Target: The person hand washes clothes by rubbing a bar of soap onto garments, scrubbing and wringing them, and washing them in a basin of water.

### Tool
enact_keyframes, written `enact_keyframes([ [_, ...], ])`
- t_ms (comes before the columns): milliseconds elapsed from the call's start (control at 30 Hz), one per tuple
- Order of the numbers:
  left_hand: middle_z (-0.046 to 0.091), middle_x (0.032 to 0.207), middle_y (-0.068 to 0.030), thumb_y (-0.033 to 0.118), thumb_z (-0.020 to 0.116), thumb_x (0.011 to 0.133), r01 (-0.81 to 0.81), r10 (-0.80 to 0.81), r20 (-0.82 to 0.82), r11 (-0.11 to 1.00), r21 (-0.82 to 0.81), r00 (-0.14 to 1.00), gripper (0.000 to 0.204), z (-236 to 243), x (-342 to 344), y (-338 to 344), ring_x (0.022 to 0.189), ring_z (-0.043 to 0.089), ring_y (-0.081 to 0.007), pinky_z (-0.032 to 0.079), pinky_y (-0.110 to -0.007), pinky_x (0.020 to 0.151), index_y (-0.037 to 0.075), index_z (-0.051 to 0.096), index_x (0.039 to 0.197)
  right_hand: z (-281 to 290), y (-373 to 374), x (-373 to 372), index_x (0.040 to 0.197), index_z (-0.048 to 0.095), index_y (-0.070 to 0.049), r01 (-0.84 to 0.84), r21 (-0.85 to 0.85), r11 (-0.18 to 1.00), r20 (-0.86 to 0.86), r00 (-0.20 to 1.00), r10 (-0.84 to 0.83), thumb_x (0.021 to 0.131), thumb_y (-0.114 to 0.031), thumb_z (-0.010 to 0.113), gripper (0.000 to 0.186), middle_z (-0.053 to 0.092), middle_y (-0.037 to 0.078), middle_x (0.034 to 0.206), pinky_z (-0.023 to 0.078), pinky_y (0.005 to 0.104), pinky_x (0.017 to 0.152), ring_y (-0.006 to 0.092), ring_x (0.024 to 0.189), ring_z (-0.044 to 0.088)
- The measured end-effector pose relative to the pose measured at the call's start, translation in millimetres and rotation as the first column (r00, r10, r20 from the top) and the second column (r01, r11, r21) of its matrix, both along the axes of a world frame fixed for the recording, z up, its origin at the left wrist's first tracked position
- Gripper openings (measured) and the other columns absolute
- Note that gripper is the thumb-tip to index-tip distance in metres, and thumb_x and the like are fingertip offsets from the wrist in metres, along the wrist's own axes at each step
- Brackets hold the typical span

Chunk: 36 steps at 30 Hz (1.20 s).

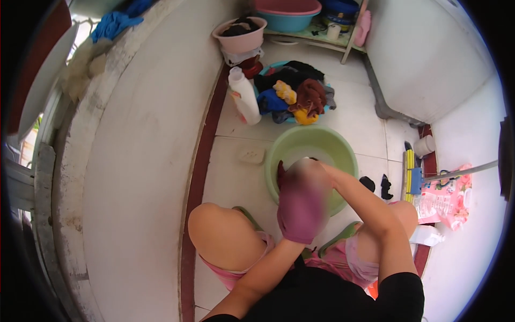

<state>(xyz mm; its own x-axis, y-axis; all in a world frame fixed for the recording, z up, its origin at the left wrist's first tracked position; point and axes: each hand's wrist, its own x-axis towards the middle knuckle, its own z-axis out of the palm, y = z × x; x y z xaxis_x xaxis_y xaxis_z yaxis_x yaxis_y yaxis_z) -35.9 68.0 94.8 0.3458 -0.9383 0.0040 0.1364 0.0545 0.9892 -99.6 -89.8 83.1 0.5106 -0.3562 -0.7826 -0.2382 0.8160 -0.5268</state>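
Note:
A purple cloth piece (303, 212), shaped like a mitt or sock, covers my left hand; only the left wrist (294, 248) shows below its hem. Its far end is blurred. My right hand (317, 173) meets that end over a green basin (343, 153), its fingers too smeared to make out. Dark red cloth (280, 173) shows inside the basin just left of my hands. The basin stands on the tiled floor between my feet and the laundry.
Beyond the basin, a blue tub holds piled clothes (300, 88). A white bottle (244, 99) stands beside it. A soap bar (252, 155) lies left of the basin. Dark cloth pieces (386, 188) and a yellow-and-blue mop head (412, 177) are to the right. Walls rise both sides.

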Motion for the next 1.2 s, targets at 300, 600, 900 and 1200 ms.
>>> enact_keyframes([
  [300, 0.057, 0.095, -0.0084, 0.014, 0.051, 0.087, -0.218, 0.290, -0.257, 0.936, 0.277, 0.922, 0.017, 17, 12, -5, 0.088, 0.055, -0.0231, 0.044, -0.035, 0.080, 0.005, 0.053, 0.102, -94, -30, 177, 0.126, 0.042, -0.003, -0.600, -0.794, 0.098, -0.522, 0.755, 0.398, 0.070, -0.014, 0.062, 0.061, 0.057, 0.018, 0.102, 0.050, 0.0347, 0.076, 0.0289, 0.093, 0.058],
  [600, 0.056, 0.100, -0.0099, 0.013, 0.051, 0.087, -0.200, 0.304, -0.294, 0.921, 0.335, 0.906, 0.021, 21, 14, 0, 0.092, 0.055, -0.0240, 0.044, -0.036, 0.084, 0.005, 0.053, 0.106, -153, -26, 224, 0.126, 0.046, -0.005, -0.847, -0.531, 0.003, -0.847, 0.531, -0.021, 0.075, -0.014, 0.066, 0.056, 0.050, 0.020, 0.114, 0.046, 0.0426, 0.088, 0.0352, 0.109, 0.050],
  [900, 0.056, 0.104, -0.0114, 0.012, 0.051, 0.086, -0.187, 0.243, -0.249, 0.955, 0.229, 0.937, 0.026, 9, 17, -19, 0.095, 0.055, -0.0250, 0.045, -0.037, 0.087, 0.004, 0.052, 0.110, -12, -28, 70, 0.114, 0.060, -0.006, -0.433, -0.834, 0.342, -0.358, 0.896, 0.261, 0.085, -0.025, 0.062, 0.035, 0.055, 0.013, 0.121, 0.047, 0.0356, 0.086, 0.0253, 0.093, 0.062],
  [1200, 0.055, 0.109, -0.0129, 0.012, 0.051, 0.086, 0.107, -0.108, -0.097, 0.994, -0.013, 0.989, 0.030, 29, -22, -33, 0.099, 0.055, -0.0260, 0.045, -0.037, 0.091, 0.003, 0.052, 0.115, -19, 97, -77, 0.132, 0.045, -0.010, 0.569, 0.306, 0.763, 0.396, 0.653, -0.646, 0.090, -0.048, 0.051, 0.057, 0.052, 0.008, 0.130, 0.038, 0.0402, 0.102, 0.0234, 0.118, 0.049],
])
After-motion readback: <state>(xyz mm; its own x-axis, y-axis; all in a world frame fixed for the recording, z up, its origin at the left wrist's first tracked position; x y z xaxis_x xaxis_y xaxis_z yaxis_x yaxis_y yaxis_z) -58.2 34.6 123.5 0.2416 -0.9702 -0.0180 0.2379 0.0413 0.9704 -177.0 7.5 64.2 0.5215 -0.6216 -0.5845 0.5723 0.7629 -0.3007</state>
